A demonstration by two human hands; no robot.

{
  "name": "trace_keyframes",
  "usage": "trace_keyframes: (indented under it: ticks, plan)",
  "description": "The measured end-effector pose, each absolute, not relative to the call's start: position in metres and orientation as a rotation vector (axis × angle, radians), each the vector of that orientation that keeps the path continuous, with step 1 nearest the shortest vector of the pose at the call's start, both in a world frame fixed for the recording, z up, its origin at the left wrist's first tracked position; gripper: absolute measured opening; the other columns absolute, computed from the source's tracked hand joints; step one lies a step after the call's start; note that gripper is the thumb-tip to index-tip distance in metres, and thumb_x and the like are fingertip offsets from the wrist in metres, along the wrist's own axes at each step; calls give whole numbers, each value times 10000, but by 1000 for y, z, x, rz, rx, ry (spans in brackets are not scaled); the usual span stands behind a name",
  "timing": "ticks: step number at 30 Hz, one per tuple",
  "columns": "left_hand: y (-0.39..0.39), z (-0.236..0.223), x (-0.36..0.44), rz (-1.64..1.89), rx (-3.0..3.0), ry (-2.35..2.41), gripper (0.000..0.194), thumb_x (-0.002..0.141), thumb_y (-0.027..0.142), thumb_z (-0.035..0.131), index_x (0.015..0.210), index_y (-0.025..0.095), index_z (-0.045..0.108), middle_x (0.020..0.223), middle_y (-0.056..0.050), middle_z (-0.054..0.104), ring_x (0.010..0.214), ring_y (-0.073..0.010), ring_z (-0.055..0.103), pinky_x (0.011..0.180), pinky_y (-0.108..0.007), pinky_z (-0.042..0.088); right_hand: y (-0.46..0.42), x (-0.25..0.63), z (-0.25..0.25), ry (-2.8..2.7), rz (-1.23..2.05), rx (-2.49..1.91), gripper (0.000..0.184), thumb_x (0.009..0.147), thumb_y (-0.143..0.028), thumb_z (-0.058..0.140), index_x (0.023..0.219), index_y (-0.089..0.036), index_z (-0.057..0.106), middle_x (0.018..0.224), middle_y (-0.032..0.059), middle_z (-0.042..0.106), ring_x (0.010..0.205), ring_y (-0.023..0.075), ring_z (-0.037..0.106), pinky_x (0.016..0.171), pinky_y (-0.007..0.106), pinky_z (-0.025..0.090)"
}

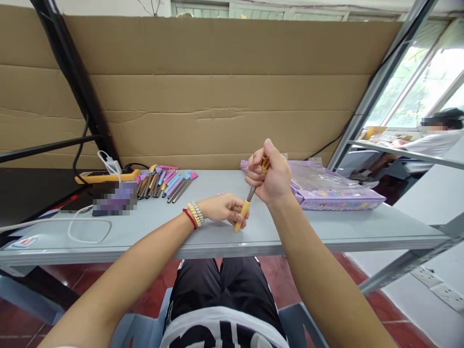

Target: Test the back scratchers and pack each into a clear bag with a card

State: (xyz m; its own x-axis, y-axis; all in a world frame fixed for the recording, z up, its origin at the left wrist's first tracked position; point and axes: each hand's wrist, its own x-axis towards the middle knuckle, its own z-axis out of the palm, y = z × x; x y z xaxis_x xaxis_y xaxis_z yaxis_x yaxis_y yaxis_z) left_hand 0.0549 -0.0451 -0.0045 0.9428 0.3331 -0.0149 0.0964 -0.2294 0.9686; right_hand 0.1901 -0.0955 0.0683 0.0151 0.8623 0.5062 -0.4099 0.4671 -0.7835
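A yellow back scratcher [242,216] with a metal rod slants over the front middle of the table, its clawed head up and its grip down. My left hand [226,208] pinches the yellow grip at the lower end, low over the tabletop. Higher and to the right, my right hand [273,175] is closed around the clawed head, which shows only partly between the fingers. Left of my hands lies a group of back scratchers [176,186] with pink, blue, purple and yellow parts and metal rods.
On the right of the grey table [213,246] lies an open purple box [337,199] with clear plastic. A phone [114,198], white cable [90,241] and yellow-edged device [96,177] are at left. Cardboard [217,92] stands behind; another person [435,145] sits at far right.
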Motion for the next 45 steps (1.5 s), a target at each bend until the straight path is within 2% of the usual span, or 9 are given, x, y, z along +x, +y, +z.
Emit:
trace_keyframes:
  ticks: [6, 15, 22, 31, 45]
  plan:
    - [-41, -4, 52, 266, 1816, 323, 300, 687, 365, 773, 752, 111, 626, 751, -51, 655, 697, -117, 601, 700, -270, 503, -101, 177, 68, -1198, 977, -552, 508, 744, -597, 636, 531, -194, 411, 433, -81, 260, 337, 20, 179, 320, 191, 128]
    - [-39, -6, 51, 297, 1734, 357, 348, 659, 392, 796, 765, 98, 644, 754, -74, 677, 701, -134, 636, 682, -266, 518, -87, 176, 69, -1224, 1048, -548, 470, 775, -536, 641, 551, -200, 400, 466, -78, 263, 339, 11, 183, 322, 181, 128]
    - [-37, -5, 49, 294, 1742, 362, 364, 646, 392, 805, 790, 93, 657, 790, -98, 695, 729, -151, 649, 688, -282, 530, -84, 172, 67, -1238, 1107, -516, 474, 749, -540, 664, 556, -197, 398, 455, -91, 239, 336, 7, 170, 317, 168, 126]
    - [-35, -8, 50, 300, 1690, 383, 395, 594, 398, 835, 776, 94, 660, 757, -88, 693, 708, -150, 658, 677, -271, 536, -83, 173, 63, -1239, 1154, -516, 467, 733, -535, 671, 567, -194, 398, 455, -96, 255, 336, 8, 167, 313, 160, 136]
    - [-36, -5, 49, 280, 1706, 394, 399, 601, 402, 830, 789, 97, 654, 772, -85, 696, 724, -154, 662, 699, -285, 536, -82, 176, 63, -1260, 1216, -484, 449, 731, -522, 666, 568, -192, 408, 441, -103, 247, 336, 10, 155, 315, 154, 134]
